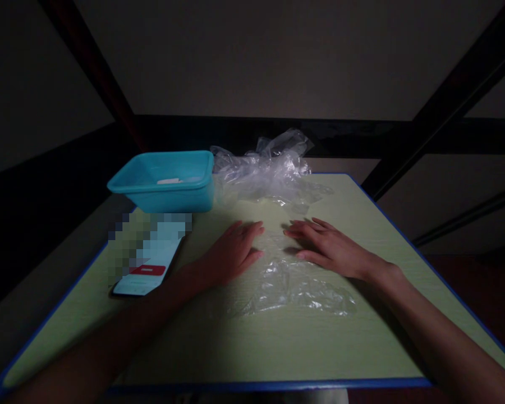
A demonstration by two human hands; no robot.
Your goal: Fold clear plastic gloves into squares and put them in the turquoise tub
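Note:
A clear plastic bag (286, 286) lies spread and wrinkled on the table between my hands and the front edge. At its far left side is my left hand (235, 252), fingers stretched out and thumb apart, holding nothing. My right hand (328, 247) rests opposite, palm down over the bag's far right part, its fingers extended and pointing left. A gap separates the two hands. Beyond them a loose heap of clear plastic bags (269, 174) sits at the table's far edge.
A turquoise plastic basket (172, 196) with something white inside stands at the back left. In front of it lies a phone (138, 283) with a lit screen, partly pixelated, close to my left forearm. The pale table (244, 359) has a blue rim; a wall rises behind.

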